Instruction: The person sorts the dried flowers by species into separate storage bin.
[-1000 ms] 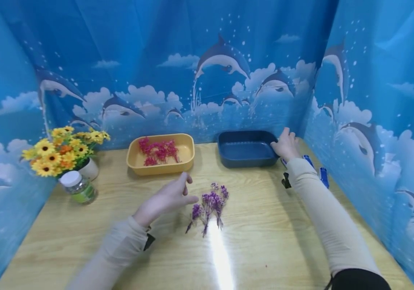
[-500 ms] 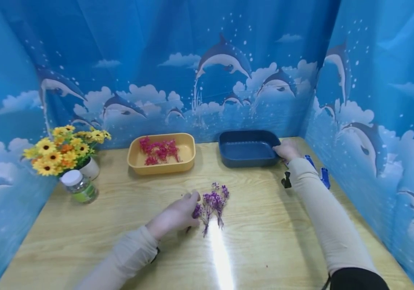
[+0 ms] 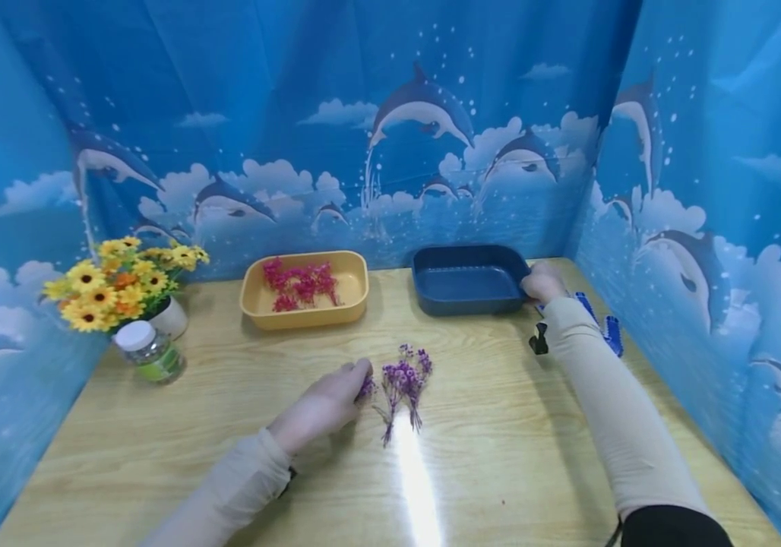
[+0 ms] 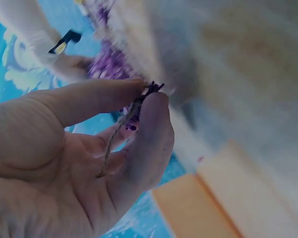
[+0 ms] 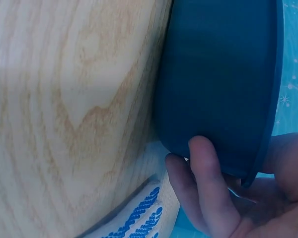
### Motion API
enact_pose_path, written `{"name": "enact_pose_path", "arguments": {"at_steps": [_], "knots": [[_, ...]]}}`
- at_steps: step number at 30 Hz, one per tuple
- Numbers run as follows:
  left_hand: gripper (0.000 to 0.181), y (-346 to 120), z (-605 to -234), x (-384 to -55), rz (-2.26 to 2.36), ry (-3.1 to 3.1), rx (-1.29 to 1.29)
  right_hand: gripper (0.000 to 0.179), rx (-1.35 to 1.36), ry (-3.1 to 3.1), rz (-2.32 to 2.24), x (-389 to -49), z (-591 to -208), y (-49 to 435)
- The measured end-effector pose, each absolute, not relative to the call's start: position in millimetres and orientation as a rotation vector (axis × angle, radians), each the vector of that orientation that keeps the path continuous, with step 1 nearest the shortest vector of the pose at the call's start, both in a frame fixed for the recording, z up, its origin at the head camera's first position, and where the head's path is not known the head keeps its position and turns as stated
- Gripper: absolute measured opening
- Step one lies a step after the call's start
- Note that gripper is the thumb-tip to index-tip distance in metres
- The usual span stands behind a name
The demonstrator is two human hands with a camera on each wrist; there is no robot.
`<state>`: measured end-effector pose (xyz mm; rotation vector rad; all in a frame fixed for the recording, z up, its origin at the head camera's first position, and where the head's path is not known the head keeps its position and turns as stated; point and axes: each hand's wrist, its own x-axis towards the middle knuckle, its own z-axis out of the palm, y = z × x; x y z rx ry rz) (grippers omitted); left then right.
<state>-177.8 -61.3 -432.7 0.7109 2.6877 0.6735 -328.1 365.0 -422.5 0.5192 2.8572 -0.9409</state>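
Between thumb and fingertips, my left hand (image 3: 322,406) pinches a dried purple flower sprig (image 3: 366,389). The left wrist view shows its stem ends (image 4: 151,89) at the fingertips, with a thin twine trailing over the palm. Just right of that hand, more purple sprigs (image 3: 400,377) lie on the table. My right hand (image 3: 545,283) holds the right end of a dark blue tray (image 3: 469,306). In the right wrist view, fingers (image 5: 204,158) lie against the tray's outer wall (image 5: 218,84), and the thumb is partly hidden behind the rim.
A yellow tray (image 3: 308,317) with pink dried flowers (image 3: 301,285) stands at the back. Yellow artificial flowers (image 3: 110,285) in a white pot (image 3: 170,317) and a lidded jar (image 3: 158,363) are at left. Blue-patterned objects (image 3: 612,334) lie beside the right forearm. A dolphin curtain (image 3: 295,114) encloses the table.
My left hand has come down to the leftmost purple sprig and taken hold of it. My right hand has lowered and closed its fingers on the blue tray's end.
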Motion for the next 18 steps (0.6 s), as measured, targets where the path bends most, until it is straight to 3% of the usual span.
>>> {"name": "enact_pose_path", "arguments": {"at_steps": [7, 18], "knots": [[0.051, -55.7, -405.7, -195.9, 0.837, 2.711, 0.743, 0.025, 0.546, 2.820, -1.025, -327.9, -422.0, 365.6], [0.050, -23.4, -384.8, -255.7, 1.130, 2.716, 0.726, 0.013, 0.507, 2.833, -1.084, -326.3, -425.2, 358.9]]}}
